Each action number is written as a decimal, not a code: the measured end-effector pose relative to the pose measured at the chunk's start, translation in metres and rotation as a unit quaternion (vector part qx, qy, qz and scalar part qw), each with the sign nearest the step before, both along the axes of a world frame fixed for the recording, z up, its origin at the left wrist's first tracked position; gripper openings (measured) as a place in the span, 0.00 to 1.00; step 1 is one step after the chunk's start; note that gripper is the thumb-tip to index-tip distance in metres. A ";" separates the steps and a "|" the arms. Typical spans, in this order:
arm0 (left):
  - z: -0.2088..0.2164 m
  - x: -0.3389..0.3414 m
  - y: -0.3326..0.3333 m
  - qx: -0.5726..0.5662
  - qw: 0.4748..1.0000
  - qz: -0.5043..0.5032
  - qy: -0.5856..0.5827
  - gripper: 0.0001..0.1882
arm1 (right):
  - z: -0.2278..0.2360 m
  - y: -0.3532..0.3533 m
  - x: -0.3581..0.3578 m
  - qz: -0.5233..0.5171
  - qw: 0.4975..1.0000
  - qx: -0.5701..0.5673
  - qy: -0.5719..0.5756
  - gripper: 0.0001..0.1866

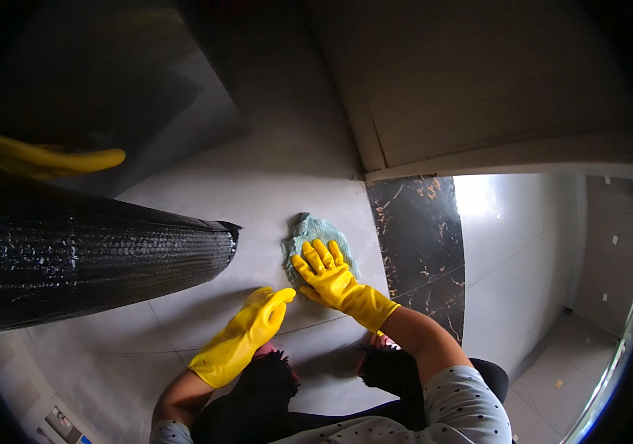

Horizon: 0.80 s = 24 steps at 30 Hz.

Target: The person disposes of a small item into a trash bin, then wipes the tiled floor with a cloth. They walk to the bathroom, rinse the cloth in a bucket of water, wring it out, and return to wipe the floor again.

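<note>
My right hand point(325, 275), in a yellow rubber glove, lies flat on a crumpled pale green cloth point(309, 228) on the grey tiled floor. Its fingers are stretched out and slightly apart, pressing the cloth from above. Just left of it, my left hand point(263, 317) wears a matching glove and hovers low in front of my knees. Its fingers curl loosely together, and nothing shows in them. The cloth lies beside the right hand's fingertips and under its palm; the part beneath the palm is hidden.
A long black cylinder in shiny wrapping point(94, 255) juts in from the left. Above it appears a dim yellow glove-like shape point(57, 159). A brown panel point(479, 81) stands at the far right, near a dark marbled floor strip point(424, 251).
</note>
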State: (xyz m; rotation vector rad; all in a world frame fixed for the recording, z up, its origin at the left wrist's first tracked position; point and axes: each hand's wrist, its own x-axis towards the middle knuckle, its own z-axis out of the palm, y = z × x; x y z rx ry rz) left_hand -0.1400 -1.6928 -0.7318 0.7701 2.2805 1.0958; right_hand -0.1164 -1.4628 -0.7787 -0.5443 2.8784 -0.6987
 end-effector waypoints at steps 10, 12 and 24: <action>0.036 -0.013 -0.013 -0.028 0.990 0.099 -0.096 0.13 | -0.010 -0.037 -0.161 0.004 0.985 -0.147 0.086 0.26; 0.013 0.008 -0.032 -0.015 0.990 0.126 -0.055 0.13 | -0.016 -0.071 -0.183 0.083 0.986 -0.073 0.127 0.27; 0.026 -0.002 -0.041 -0.039 0.989 0.106 -0.096 0.14 | -0.044 -0.002 -0.223 -0.211 0.968 -0.017 0.133 0.25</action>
